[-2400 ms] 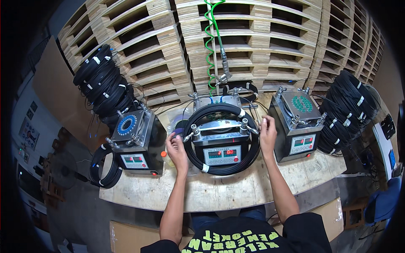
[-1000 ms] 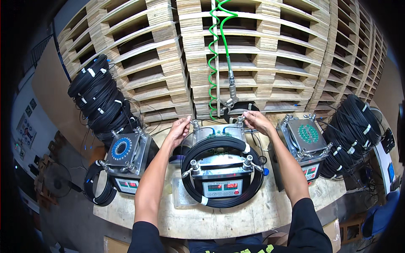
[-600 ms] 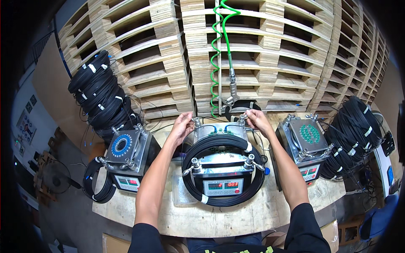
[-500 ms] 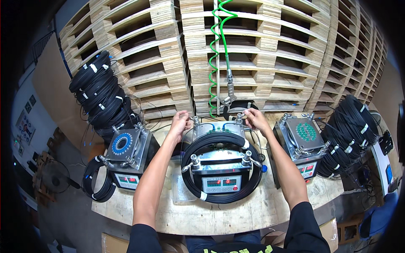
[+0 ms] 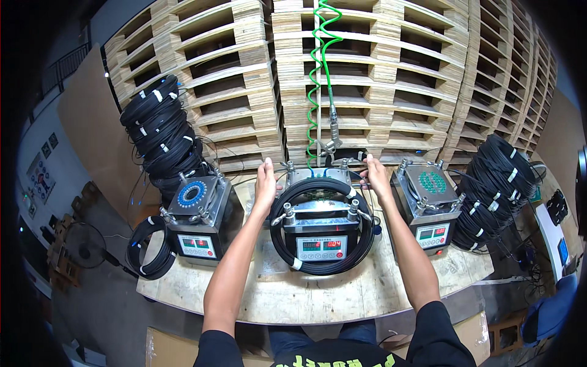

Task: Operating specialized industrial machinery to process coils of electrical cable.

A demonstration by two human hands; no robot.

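A black cable coil (image 5: 279, 248), bound with white ties, hangs around the front of the middle machine (image 5: 324, 229), a metal clamping plate on a box with a lit panel. Just left of the machine's rear clamp knobs, my left hand (image 5: 265, 186) is raised and open, its fingers stretched upward. On the other side my right hand (image 5: 376, 178) is also open beside the rear right knob, fingers extended. Neither hand visibly holds anything. Two blue-tipped cable ends (image 5: 319, 174) show at the back of the machine's plate, between the hands.
Similar machines stand at left (image 5: 197, 214) with a blue ring of connectors and at right (image 5: 428, 205) with green ones. Tall stacks of black coils (image 5: 160, 131) flank the wooden table (image 5: 244, 303). A green air hose (image 5: 327, 67) hangs before wooden pallets (image 5: 361, 58).
Both hands have come away from the rear knobs, where their fingers were curled, and now stand open and straighter. The middle machine's display reading has changed. The view has shifted slightly.
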